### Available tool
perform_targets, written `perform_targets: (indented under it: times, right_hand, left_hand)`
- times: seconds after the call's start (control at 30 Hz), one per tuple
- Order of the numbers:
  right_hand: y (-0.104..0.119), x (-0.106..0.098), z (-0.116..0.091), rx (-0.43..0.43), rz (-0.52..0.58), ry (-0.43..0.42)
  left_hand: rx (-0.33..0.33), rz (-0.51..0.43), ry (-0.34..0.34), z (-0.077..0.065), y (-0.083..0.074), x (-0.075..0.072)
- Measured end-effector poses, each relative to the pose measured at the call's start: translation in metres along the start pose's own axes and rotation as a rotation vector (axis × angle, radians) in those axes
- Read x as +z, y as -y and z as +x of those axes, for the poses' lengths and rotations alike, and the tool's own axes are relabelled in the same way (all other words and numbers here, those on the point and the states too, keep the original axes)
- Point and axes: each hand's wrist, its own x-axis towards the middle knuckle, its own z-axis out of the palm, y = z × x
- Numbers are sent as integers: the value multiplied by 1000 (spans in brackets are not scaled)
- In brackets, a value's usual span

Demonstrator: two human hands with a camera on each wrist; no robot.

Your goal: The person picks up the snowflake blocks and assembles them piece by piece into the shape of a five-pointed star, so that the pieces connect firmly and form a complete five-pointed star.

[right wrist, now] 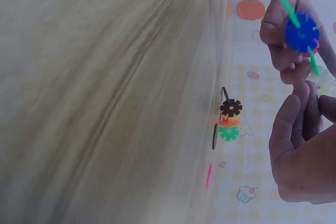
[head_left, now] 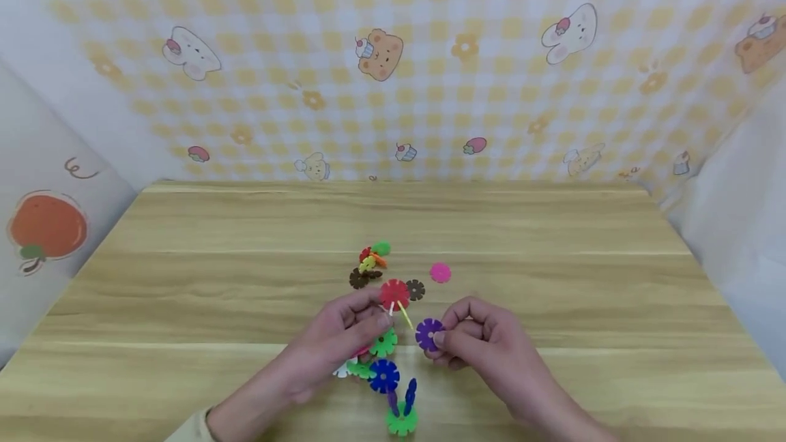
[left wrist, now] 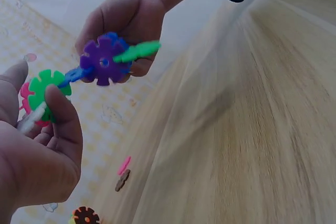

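Note:
In the head view my left hand (head_left: 334, 340) grips a chain of interlocking flower-shaped plastic discs. It includes a red disc (head_left: 395, 295) with white and yellow discs edge-on, a green disc (head_left: 383, 342) and a blue disc (head_left: 384, 376). At the chain's lower end hangs another green disc (head_left: 402, 420). To its right, my right hand (head_left: 485, 343) pinches a purple disc (head_left: 429, 335) between thumb and fingers, close beside the chain. The left wrist view shows the left thumb over a green disc (left wrist: 47, 90).
Beyond the hands, on the wooden table (head_left: 552, 244), lie a pink disc (head_left: 440, 273), a dark brown disc (head_left: 415, 290) and a small cluster of brown, yellow, orange, red and green discs (head_left: 367, 264). A checked cloth (head_left: 491, 87) hangs behind the table's back edge.

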Motion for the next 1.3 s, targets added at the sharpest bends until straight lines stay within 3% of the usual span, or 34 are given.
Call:
perform_targets:
  times: [0.27,0.47,0.6,0.9,1.3]
  right_hand:
    - [5,5,-4,-61,-17,18]
    - [7,12,-5,-83,-66,-53]
    - [7,16,-6,-105,-166,-123]
    - [4,23,-7,-447,-384,-200]
    - [5,30,-8,-619,-541,-264]
  left_hand:
    - [17,6,-9,-5,-1,1]
    - [-27,-23,48,-7,0,-1]
    - [-40,-49,67,-7,1,-1]
    - [47,-25,84,-5,0,-4]
    - [104,-68,143,-8,2,-8]
